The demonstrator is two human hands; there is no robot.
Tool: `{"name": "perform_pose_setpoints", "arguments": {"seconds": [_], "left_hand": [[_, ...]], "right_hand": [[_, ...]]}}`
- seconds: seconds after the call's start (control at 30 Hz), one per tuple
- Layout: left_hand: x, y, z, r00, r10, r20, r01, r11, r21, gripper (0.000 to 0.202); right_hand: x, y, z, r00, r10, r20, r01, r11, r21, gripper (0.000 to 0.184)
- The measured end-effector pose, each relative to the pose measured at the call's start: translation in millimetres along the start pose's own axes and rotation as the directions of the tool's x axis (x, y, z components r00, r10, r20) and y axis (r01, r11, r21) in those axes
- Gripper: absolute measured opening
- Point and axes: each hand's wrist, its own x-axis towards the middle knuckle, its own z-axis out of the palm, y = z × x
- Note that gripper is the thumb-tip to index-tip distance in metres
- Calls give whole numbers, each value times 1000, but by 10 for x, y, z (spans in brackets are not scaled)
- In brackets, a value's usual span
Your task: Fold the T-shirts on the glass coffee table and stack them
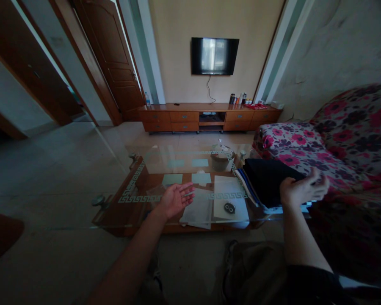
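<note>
My left hand (177, 200) is held over the middle of a glass coffee table (139, 198), palm up, fingers stretched out, nothing in it. At the table's right end lies a stack of folded cloth, a black folded cloth (268, 180) on top with white and blue layers under it. My right hand (305, 188) is at the right side of this stack. Its fingers are apart, slightly bent and a little blurred, and they hold nothing that I can see. Whether it touches the black cloth I cannot tell. A small dark object with two round rings (229, 208) shows over a white sheet (228, 190).
A sofa with a flowered cover (300, 142) stands close on the right. Beyond the table is a low wooden cabinet (184, 116) with bottles, beneath a wall television (215, 56). A bin-like container (221, 162) shows through the far glass. A brown door (109, 59) is at the left.
</note>
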Motion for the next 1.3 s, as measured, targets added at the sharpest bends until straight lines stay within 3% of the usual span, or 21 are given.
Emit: {"name": "perform_pose_setpoints", "arguments": {"seconds": [0.07,0.13,0.23,0.3,0.4,0.47,0.5,0.57,0.63,0.67,0.7,0.8,0.83,0.87,1.03,1.13,1.3], "left_hand": [[0,12,5,1000,4,-9,-4,1000,3,54],[-15,23,3,1000,12,-13,-12,1000,12,53],[-65,48,-58,999,36,-21,-35,998,56,50],[-100,67,-153,996,68,-50,-61,990,129,47],[-114,73,-352,972,163,-167,-92,926,367,45],[-92,45,-488,925,280,-255,-66,781,621,44],[-76,18,-547,898,355,-262,-40,657,753,43],[-46,-58,-637,861,481,-165,-3,331,944,43],[-25,-154,-680,876,483,11,-26,24,999,50],[-19,-204,-684,897,434,91,-59,-86,995,54],[-14,-250,-677,920,363,148,-94,-162,982,59],[-4,-362,-626,970,167,176,-130,-254,958,70],[-1,-389,-611,976,149,157,-116,-252,961,74],[0,-411,-604,978,156,137,-98,-235,967,77],[-38,-486,-718,966,248,74,-45,-122,992,77],[-126,-519,-828,971,237,4,35,-160,987,75],[-332,-555,-797,972,235,25,40,-269,962,78]], "right_hand": [[-50,19,73,1000,0,23,3,996,-93,61],[-112,65,193,979,49,197,-15,985,-169,75],[-221,211,408,865,231,446,-92,946,-311,120],[-281,330,529,822,288,492,-102,923,-370,136],[-314,448,629,826,267,497,-61,919,-390,138],[-311,444,641,837,251,487,-35,912,-408,134],[-313,412,636,844,242,479,-22,907,-421,132],[-343,289,615,856,197,477,28,905,-424,126],[-433,105,593,826,78,558,145,927,-346,116],[-503,2,586,772,-11,635,228,938,-260,110],[-586,-103,582,671,-112,733,309,941,-140,103],[-869,-383,592,265,-305,915,379,905,192,95],[-955,-455,601,191,-299,935,372,904,213,99],[-1028,-515,614,153,-276,949,371,906,204,104],[-1210,-661,709,95,-213,972,410,898,157,117],[-1267,-670,765,47,-201,979,434,886,161,119],[-1224,-667,749,29,-233,972,431,880,198,115]]}}
